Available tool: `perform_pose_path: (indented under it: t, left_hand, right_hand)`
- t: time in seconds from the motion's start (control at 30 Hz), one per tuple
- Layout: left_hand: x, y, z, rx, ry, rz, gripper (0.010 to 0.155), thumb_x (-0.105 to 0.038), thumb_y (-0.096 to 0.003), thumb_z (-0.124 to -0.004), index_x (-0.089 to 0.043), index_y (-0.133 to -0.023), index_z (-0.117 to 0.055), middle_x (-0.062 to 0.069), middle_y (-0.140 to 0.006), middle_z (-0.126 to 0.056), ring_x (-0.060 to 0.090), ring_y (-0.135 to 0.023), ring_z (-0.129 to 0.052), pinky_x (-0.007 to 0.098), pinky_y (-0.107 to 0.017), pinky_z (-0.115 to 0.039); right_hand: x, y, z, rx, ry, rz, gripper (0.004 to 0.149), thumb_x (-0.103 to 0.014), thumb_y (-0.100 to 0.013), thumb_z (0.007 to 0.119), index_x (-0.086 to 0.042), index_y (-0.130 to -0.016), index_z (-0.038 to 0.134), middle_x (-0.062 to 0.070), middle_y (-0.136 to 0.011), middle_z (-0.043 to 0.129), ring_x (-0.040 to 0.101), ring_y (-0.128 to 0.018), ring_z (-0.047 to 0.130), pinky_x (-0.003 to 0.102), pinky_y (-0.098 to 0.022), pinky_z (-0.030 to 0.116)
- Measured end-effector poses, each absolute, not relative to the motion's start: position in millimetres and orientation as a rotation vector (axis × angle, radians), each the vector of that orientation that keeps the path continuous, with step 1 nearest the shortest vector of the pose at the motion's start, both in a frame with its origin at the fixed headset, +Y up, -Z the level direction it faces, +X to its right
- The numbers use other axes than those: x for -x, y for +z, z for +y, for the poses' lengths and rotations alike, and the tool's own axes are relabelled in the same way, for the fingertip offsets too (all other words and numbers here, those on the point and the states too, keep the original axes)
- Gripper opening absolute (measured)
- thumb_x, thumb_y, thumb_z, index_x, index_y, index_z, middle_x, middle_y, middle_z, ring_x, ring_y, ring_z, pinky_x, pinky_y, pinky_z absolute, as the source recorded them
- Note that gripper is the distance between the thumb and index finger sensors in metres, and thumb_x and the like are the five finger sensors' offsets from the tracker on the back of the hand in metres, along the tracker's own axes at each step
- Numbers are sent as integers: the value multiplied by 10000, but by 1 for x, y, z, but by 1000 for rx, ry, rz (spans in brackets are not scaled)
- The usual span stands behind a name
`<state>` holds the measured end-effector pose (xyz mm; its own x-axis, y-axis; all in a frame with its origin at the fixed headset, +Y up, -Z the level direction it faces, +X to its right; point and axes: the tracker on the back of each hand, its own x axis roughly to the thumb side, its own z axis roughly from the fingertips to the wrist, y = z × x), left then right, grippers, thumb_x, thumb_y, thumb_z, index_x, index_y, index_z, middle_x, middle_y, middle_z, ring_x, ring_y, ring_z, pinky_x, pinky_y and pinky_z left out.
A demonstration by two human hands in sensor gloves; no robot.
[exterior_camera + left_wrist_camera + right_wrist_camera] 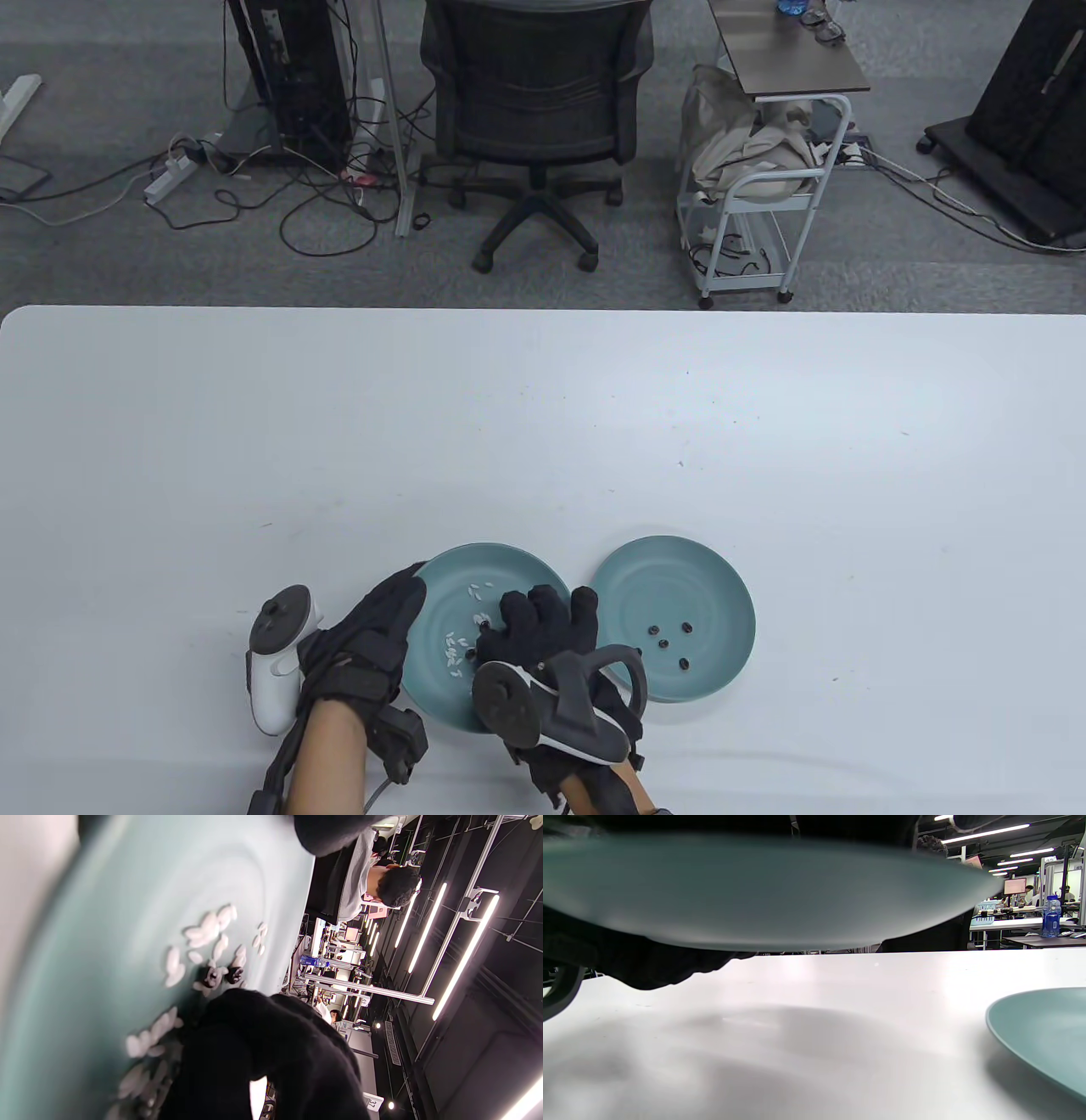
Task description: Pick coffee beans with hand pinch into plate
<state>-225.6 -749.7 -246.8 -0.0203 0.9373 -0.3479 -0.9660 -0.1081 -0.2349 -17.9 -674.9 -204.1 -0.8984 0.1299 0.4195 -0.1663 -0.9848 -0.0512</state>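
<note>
Table view: your right hand covers the near right part of the left plate, fingers bent down onto its floor among the grains, so you can't tell whether a bean is pinched; its tracker hides the knuckles. Your left hand rests along that plate's left rim with the fingers fairly straight, apparently gripping nothing. Both gloves are black knit fabric. The left plate is round, matte teal, and holds white rice-like grains mixed with a few dark coffee beans. In the blurred left wrist view two dark beans sit among the grains. The right plate, same teal, lies just beside it and holds four beans. Beyond the smooth white table stands a mesh office chair.
</note>
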Motion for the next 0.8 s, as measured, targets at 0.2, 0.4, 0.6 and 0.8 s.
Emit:
perform_pose_path:
  t: [0.2, 0.4, 0.6, 0.8]
  left_hand:
    - [226, -247, -750, 482, 1589, 79, 544, -357, -698, -597, -131, -1185, -510, 235, -948, -866, 375, -702, -986, 486, -479, -893]
    - [226, -246, -749, 484, 1598, 66, 543, -357, -698, -597, -131, -1185, -509, 235, -948, -866, 376, -703, -985, 486, -481, -892]
    - [225, -246, -749, 484, 1592, 58, 544, -357, -698, -598, -132, -1185, -511, 237, -950, -865, 378, -704, -984, 488, -481, -892]
    - [226, -245, -749, 485, 1597, 61, 544, -358, -697, -599, -136, -1186, -511, 238, -949, -866, 378, -702, -986, 488, -480, -893]
  right_hand:
    - [26, -204, -676, -669, 2977, -130, 369, -408, -509, 798, -269, -844, 864, 134, -1061, 661, 473, -989, 630, 757, -689, 449]
    - [21, -205, -674, -626, 2931, -84, 367, -405, -515, 784, -269, -849, 854, 133, -1065, 657, 475, -991, 627, 757, -689, 447]
    - [9, -211, -677, -544, 2816, 40, 372, -401, -534, 754, -261, -868, 838, 154, -1078, 627, 504, -1006, 580, 776, -681, 411]
    - [9, -210, -676, -549, 2824, 49, 385, -414, -534, 752, -263, -879, 829, 155, -1086, 616, 508, -1015, 567, 778, -681, 405]
